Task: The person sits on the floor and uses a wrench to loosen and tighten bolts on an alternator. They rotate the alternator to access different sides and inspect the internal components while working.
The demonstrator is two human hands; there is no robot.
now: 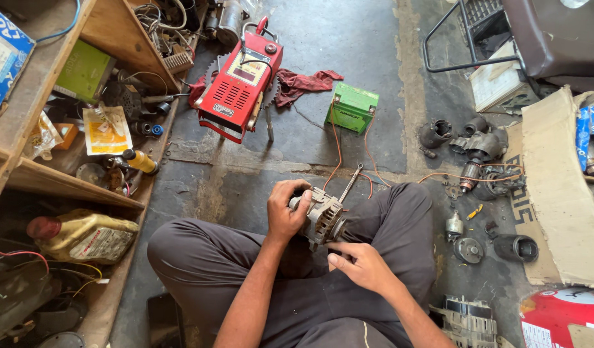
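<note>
I sit cross-legged on the concrete floor with a grey metal alternator (323, 216) held over my lap. My left hand (285, 209) wraps around its left end, at the pulley side. My right hand (356, 263) pinches the lower right edge of the housing with thumb and fingers. A metal tool or rod (350, 183) sticks up from behind the alternator. Orange wires (336, 149) run from near the alternator to a small green battery (352, 107) on the floor ahead.
A red tester box (240, 82) and a dark red rag (305, 84) lie ahead. Wooden shelves (65, 183) with bottles and parts stand at left. Starter motor parts (477, 151), cardboard (558, 193) and a chair frame (465, 38) fill the right.
</note>
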